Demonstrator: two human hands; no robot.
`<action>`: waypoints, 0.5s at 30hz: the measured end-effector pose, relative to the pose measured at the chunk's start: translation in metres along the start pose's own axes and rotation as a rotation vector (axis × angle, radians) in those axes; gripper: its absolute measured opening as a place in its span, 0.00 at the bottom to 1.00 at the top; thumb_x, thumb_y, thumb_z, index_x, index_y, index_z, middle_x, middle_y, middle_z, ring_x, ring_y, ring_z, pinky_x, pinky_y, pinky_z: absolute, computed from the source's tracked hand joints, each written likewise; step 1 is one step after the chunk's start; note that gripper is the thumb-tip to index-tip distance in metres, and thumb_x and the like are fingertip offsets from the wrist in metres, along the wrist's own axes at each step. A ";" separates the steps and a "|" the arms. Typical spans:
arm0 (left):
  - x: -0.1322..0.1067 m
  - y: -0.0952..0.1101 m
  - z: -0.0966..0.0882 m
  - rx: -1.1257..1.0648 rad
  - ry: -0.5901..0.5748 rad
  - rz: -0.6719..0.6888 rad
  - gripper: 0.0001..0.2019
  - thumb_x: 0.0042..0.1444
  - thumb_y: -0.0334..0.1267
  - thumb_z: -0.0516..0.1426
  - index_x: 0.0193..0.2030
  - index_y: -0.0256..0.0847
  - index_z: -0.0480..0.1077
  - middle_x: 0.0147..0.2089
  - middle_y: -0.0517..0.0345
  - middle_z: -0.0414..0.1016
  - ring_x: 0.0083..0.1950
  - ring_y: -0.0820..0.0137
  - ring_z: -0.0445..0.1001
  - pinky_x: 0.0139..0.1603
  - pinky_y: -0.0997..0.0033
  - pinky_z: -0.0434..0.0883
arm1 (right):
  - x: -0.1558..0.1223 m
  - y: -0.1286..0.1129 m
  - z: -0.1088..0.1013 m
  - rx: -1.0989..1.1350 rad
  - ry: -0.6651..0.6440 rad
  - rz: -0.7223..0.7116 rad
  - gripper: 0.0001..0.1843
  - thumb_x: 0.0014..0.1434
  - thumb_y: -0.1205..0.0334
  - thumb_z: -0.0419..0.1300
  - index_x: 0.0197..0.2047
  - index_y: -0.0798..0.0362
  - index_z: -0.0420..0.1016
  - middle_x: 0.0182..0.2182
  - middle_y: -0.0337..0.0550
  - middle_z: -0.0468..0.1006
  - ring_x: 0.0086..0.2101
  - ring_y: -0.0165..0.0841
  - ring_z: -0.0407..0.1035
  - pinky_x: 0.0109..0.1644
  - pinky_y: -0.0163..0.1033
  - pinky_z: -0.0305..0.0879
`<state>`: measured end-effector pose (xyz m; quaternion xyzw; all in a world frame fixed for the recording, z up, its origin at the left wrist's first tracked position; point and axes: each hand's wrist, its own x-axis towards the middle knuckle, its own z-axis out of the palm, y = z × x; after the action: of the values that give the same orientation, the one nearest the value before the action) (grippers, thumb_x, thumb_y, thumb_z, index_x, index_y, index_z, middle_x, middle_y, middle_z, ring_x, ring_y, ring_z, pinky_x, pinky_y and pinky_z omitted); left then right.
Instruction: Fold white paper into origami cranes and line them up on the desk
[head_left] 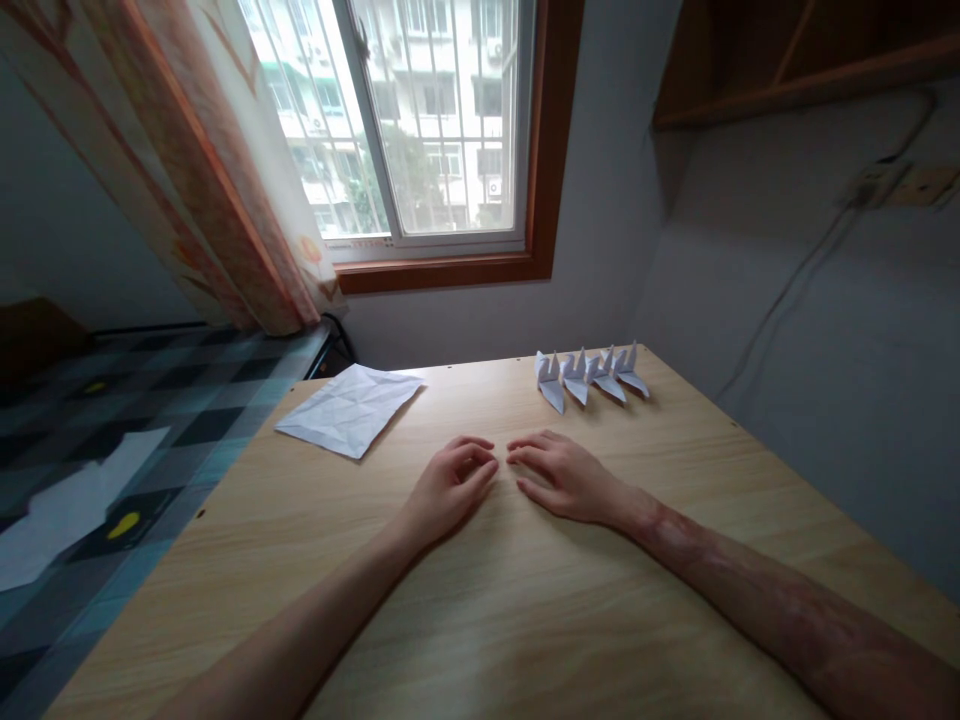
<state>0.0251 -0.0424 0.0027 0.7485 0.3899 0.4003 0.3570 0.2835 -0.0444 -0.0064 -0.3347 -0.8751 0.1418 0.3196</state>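
Two bare forearms reach in from the near edge of the wooden table [675, 640] and meet at its middle. The left hand [450, 485] lies palm down on the wood, its fingers loosely curled under and holding nothing. The right hand [566, 478] lies just beside it, also palm down, fingers slack and a little spread, empty as well. The fingertips of the two hands point at each other and are nearly touching.

Beyond the left hand and off to its outer side lies a creased sheet of white paper [351, 408], flat on the table and clear of the fingers. Beyond the right hand, towards the far edge, four folded paper figures [589, 375] stand in a close row, wing against wing. Past the left forearm, off the table, is a bed with a checked cover [150, 420].
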 end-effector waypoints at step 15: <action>0.026 -0.016 -0.106 0.874 0.057 -0.055 0.31 0.62 0.56 0.63 0.65 0.39 0.74 0.71 0.36 0.75 0.70 0.39 0.74 0.72 0.38 0.67 | 0.000 0.002 -0.004 0.033 -0.040 -0.044 0.19 0.71 0.63 0.65 0.63 0.47 0.81 0.64 0.52 0.81 0.62 0.47 0.76 0.69 0.55 0.72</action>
<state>-0.0634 0.0109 0.0428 0.8071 0.5523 0.2087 0.0064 0.2874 -0.0428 -0.0041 -0.3072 -0.8859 0.1560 0.3107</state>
